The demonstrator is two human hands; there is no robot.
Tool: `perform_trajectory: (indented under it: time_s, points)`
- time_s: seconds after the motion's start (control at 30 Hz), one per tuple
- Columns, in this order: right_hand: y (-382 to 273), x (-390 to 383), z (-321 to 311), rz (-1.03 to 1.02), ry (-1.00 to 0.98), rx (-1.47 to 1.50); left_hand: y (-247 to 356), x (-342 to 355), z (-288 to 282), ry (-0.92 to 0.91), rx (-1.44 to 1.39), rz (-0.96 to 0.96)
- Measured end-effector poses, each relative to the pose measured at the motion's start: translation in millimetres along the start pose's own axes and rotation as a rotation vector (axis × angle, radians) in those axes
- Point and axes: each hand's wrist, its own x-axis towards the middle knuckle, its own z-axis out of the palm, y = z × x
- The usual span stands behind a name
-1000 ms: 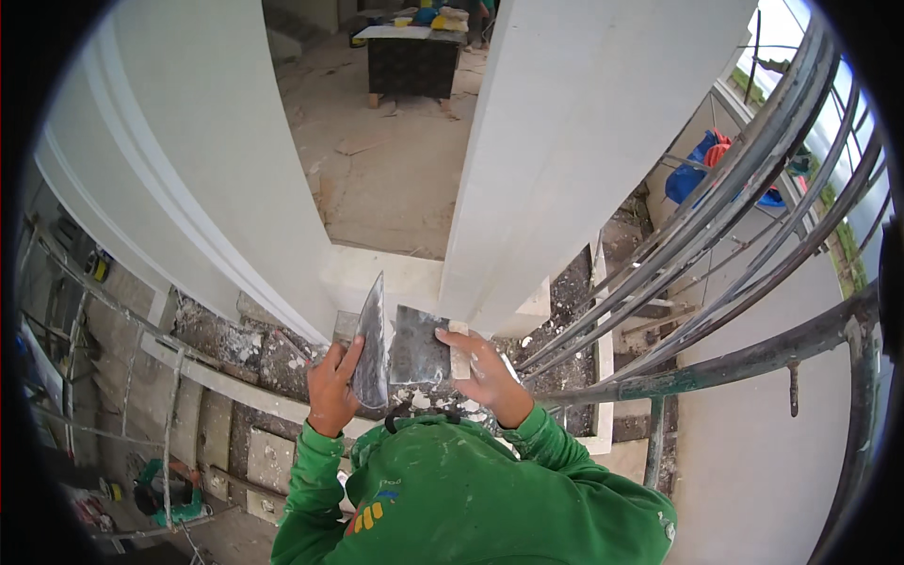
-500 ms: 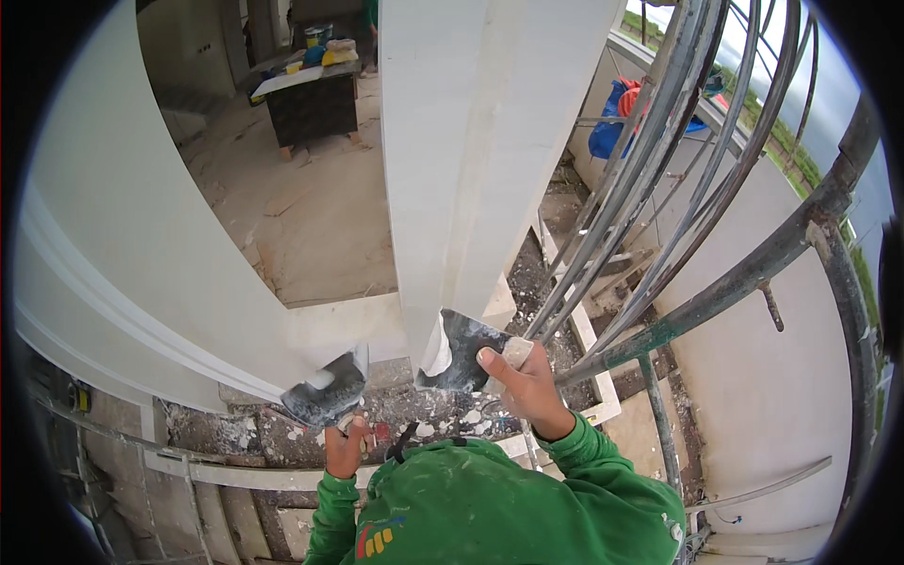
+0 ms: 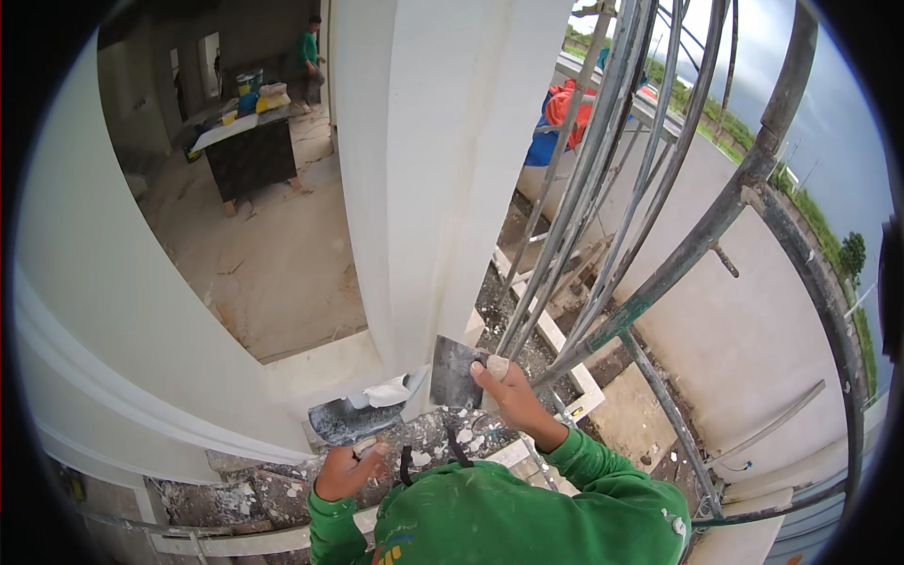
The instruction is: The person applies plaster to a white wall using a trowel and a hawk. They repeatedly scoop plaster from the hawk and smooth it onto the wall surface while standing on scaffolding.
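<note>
My left hand (image 3: 348, 471) is closed on the handle of a broad putty knife (image 3: 339, 421). Its dark, smeared blade lies nearly flat and carries a lump of white putty (image 3: 384, 394) along the far edge. To the right, my right hand (image 3: 516, 400) grips a second broad putty knife (image 3: 454, 374), thumb on top of the blade's handle end. That blade is grey, with little putty showing on its visible face. Both blades are close together, near the foot of a white wall column (image 3: 452, 179). Whether the blades touch is hard to tell.
Metal scaffold tubes (image 3: 697, 250) rise close on my right. A doorway at left opens on a room with a dark table (image 3: 250, 160) and another person (image 3: 309, 56). The rough ground (image 3: 424, 438) below is littered with white spatter. A low wall (image 3: 744, 320) stands beyond the scaffold.
The white putty on the right putty knife is gone from its face, and a larger lump sits on the left one. Both hands have shifted in view; the left blade has turned flatter.
</note>
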Motion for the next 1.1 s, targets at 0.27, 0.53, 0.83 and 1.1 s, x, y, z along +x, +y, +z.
perform_trajectory:
  time_s: [0.27,0.53,0.83,1.1]
  points:
    - [-126,34,-43,-0.400,0.174,0.428,-13,13,-1,0.130,-0.164,0.126]
    - [-409,103,-48,-1.809,0.982,-1.439,-51,18,0,0.228,-0.179,0.109]
    - [-451,147,-12,-1.846,0.906,-1.513,-42,-18,-3,0.402,-0.229,0.053]
    - [-359,140,-30,-1.680,0.788,-1.478,-22,-9,4,0.464,-0.263,0.015]
